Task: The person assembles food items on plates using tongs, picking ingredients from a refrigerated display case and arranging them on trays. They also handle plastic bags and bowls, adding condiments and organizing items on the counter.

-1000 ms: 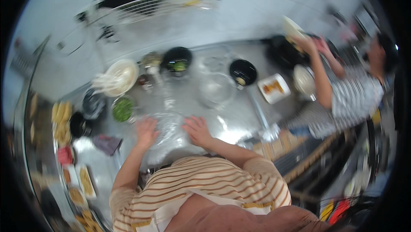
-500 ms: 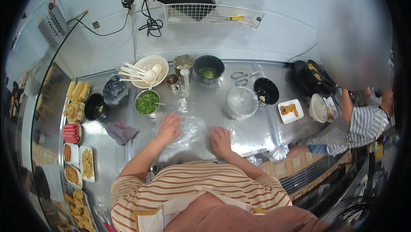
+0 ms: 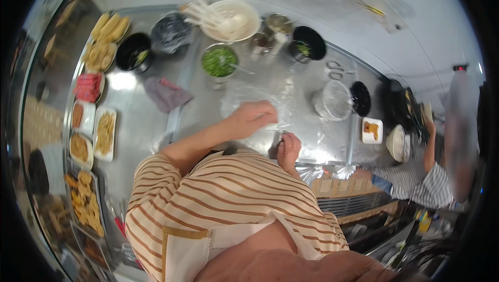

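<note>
A clear plastic sheet (image 3: 236, 100) lies crumpled on the steel counter in front of me. Over its near right part is my left hand (image 3: 254, 118), its fingers bunched together; what they pinch, if anything, is hidden. My right hand (image 3: 289, 152) is curled at the counter's front edge, with something small and dark by its fingertips that I cannot make out. Beyond the sheet stands a metal pot of chopped greens (image 3: 219, 62) with a spoon in it. To the right is a plastic-covered tub (image 3: 332, 101).
Left: a purple-grey cloth (image 3: 165, 94), a black pot (image 3: 133, 52) and trays of fried food (image 3: 86, 204). At the back: a bowl of white ladles (image 3: 247, 9), a black bowl (image 3: 309, 43) and scissors (image 3: 334, 70). A co-worker in stripes (image 3: 400, 183) is at the right.
The view has turned and shifted. Both hands lay spread near the plastic; now the left has swung right with its fingers gathered, and the right has drawn back to the edge, fingers curled.
</note>
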A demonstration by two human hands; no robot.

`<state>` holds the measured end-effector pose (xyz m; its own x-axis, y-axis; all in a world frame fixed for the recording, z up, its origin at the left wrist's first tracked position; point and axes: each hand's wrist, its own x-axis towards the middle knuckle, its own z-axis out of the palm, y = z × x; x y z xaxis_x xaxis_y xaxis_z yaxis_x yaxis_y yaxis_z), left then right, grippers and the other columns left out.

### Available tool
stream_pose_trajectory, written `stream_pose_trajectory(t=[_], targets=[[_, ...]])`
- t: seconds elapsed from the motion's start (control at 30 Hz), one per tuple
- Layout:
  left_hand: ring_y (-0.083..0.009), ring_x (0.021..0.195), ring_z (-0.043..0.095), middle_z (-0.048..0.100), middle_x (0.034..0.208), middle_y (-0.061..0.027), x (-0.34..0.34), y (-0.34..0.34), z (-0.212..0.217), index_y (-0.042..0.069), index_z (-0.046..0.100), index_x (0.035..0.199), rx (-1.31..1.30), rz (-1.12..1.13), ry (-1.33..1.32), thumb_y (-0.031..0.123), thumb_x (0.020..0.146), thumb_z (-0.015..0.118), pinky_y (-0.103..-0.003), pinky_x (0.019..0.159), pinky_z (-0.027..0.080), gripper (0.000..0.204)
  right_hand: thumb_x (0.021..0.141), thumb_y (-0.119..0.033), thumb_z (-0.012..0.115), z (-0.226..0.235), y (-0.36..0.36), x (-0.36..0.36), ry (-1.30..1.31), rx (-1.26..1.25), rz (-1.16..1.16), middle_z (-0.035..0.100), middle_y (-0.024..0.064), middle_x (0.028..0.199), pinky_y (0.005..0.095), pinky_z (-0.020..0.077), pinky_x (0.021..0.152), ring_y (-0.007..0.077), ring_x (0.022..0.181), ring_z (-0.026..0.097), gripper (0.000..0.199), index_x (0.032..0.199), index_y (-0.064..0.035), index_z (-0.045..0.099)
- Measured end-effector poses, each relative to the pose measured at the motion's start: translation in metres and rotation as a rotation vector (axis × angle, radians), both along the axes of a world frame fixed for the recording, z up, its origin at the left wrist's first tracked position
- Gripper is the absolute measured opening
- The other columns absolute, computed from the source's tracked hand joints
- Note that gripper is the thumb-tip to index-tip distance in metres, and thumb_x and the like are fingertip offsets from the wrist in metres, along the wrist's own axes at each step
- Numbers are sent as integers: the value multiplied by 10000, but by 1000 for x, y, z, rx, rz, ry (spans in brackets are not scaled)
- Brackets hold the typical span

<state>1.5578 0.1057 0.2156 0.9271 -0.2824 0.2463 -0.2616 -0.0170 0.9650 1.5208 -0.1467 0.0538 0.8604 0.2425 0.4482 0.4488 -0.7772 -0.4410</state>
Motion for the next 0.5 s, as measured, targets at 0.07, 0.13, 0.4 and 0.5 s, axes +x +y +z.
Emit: stream_pose_trajectory(t=[0.07, 0.13, 0.4, 0.5], targets=[[-146, 741, 567, 610, 777, -61, -3, -1, -2, 18, 625, 852, -147, -72, 30, 76, 852, 584, -255, 677, 443, 71, 699, -52, 566, -9, -1, 2, 53, -88, -40, 535, 146, 1107, 444, 370, 874, 340, 1019, 491, 343, 1042, -65, 579], [-138, 747, 574, 623, 797, -56, -16, 11, -20, 16, 625, 858, 23, 12, 44, 85, 850, 595, -252, 687, 447, 76, 705, -69, 561, -14, 2, 1, 38, -146, 5, 522, 136, 1133, 446, 355, 890, 333, 1039, 482, 357, 1061, -75, 574], [-115, 761, 580, 638, 812, -41, -43, 52, -62, 13, 638, 817, 29, 93, 281, 108, 848, 615, -254, 703, 455, 102, 708, -131, 542, -20, 1, 13, 15, -185, -28, 509, 127, 1142, 453, 336, 901, 324, 1058, 461, 362, 1066, -88, 563], [-121, 817, 581, 636, 854, -63, -36, 54, -34, -2, 628, 848, -53, 7, 299, 74, 863, 585, -261, 745, 454, 88, 684, -130, 519, -22, 7, 13, -45, -147, -10, 526, 150, 1110, 446, 360, 869, 336, 1017, 487, 361, 1036, -80, 577]])
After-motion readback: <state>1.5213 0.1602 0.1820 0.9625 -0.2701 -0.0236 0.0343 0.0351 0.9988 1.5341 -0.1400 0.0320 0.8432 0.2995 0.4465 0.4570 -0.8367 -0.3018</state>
